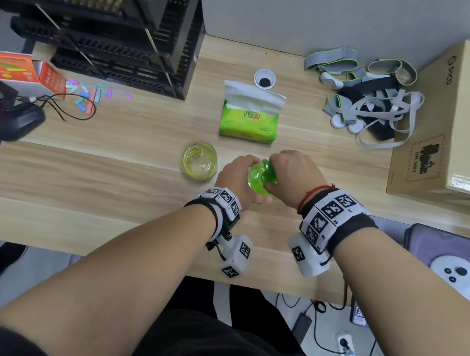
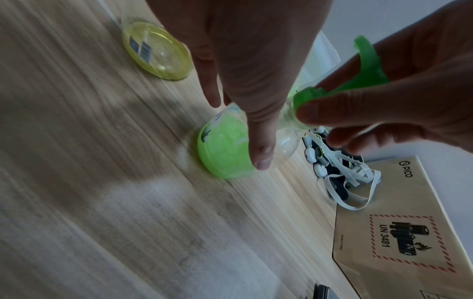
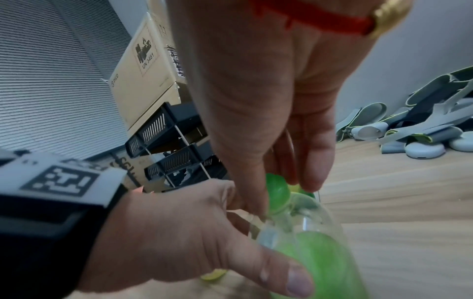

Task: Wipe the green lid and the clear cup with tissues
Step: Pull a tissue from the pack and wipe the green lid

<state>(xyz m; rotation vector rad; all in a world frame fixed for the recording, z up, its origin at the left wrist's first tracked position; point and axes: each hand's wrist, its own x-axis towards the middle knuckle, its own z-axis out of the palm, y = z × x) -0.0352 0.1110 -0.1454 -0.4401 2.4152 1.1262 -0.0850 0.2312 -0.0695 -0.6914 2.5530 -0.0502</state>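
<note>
My left hand (image 1: 235, 175) wraps the body of the clear cup (image 2: 230, 149), thumb along its side, its green-filled base on the worktop (image 1: 97, 200). My right hand (image 1: 294, 174) reaches over from above and pinches the green lid (image 2: 368, 66) at the cup's neck. The tissue pack (image 1: 249, 114) lies just beyond both hands.

A yellow jar (image 1: 200, 160) is set on the counter (image 1: 100, 185); straps (image 1: 370, 98) are heaped beside a box (image 1: 463, 124).
</note>
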